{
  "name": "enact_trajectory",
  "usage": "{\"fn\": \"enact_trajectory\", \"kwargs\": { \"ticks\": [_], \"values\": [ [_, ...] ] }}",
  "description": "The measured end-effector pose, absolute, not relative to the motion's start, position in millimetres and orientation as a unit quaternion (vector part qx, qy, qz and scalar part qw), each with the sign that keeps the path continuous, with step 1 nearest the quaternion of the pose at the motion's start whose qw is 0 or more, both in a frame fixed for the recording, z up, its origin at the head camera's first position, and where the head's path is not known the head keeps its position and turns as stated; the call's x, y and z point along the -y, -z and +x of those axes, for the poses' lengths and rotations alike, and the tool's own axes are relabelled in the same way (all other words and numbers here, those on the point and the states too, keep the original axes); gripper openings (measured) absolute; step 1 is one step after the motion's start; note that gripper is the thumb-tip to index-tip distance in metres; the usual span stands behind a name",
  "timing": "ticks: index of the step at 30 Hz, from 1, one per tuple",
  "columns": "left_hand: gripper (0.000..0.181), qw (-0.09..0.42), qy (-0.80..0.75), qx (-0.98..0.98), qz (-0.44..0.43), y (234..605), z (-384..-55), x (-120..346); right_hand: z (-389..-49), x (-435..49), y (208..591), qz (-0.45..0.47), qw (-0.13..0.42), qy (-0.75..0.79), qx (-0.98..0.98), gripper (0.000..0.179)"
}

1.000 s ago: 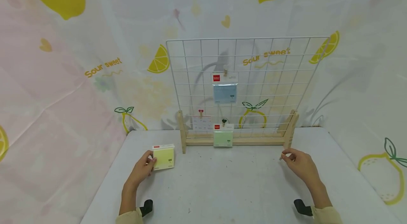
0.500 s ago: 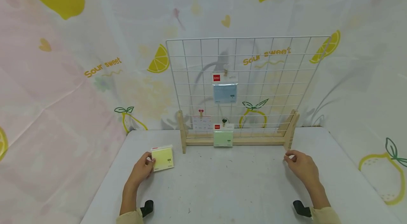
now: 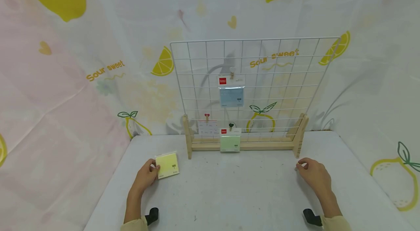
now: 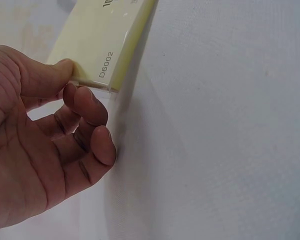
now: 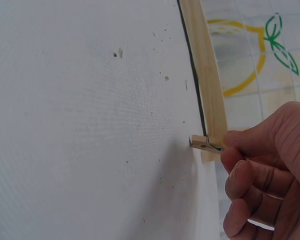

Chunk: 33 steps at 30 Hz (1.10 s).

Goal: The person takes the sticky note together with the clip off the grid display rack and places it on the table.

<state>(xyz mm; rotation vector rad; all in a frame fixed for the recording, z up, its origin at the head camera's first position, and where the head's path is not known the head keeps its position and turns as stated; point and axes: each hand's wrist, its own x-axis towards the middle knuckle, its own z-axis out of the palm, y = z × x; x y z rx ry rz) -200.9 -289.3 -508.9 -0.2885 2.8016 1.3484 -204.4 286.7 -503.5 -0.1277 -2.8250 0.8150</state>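
My left hand (image 3: 146,174) pinches a yellow sticky note pack (image 3: 167,165) in a clear sleeve by its left edge, low over the table's left side. The left wrist view shows the thumb on the face of the pack (image 4: 97,45), near the printed "D6002", with the other fingers curled below. At the right, my right hand (image 3: 315,174) holds a small wooden clothespin (image 5: 202,142) between thumb and index finger. The clothespin sticks out past the fingertips close to the tabletop, near the rack's right foot.
A white wire grid rack (image 3: 275,89) stands in a wooden base (image 3: 259,146) at the back. Clipped to it are a blue note pack (image 3: 232,97), a green note pack (image 3: 230,143) and a white card (image 3: 208,128). A lemon-print cloth (image 3: 377,78) hangs behind the white table (image 3: 236,194).
The yellow pack has tipped back slightly and come a little nearer in my left hand. My right hand has drifted slightly right and nearer, still pinching the clothespin.
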Motion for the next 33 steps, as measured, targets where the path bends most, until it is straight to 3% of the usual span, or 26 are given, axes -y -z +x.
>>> {"fn": "enact_trajectory", "kwargs": {
  "ticks": [17,33],
  "values": [
    [0.022,-0.006,-0.34,-0.936,-0.091,508.9,-198.5,292.5,-205.2,-296.6,504.6,-0.098,0.035,-0.253,0.962,0.031],
    [0.016,0.007,-0.335,-0.937,-0.1,508.2,-197.2,288.6,-202.9,-298.1,503.8,-0.103,0.037,-0.259,0.96,0.032]
  ]
}}
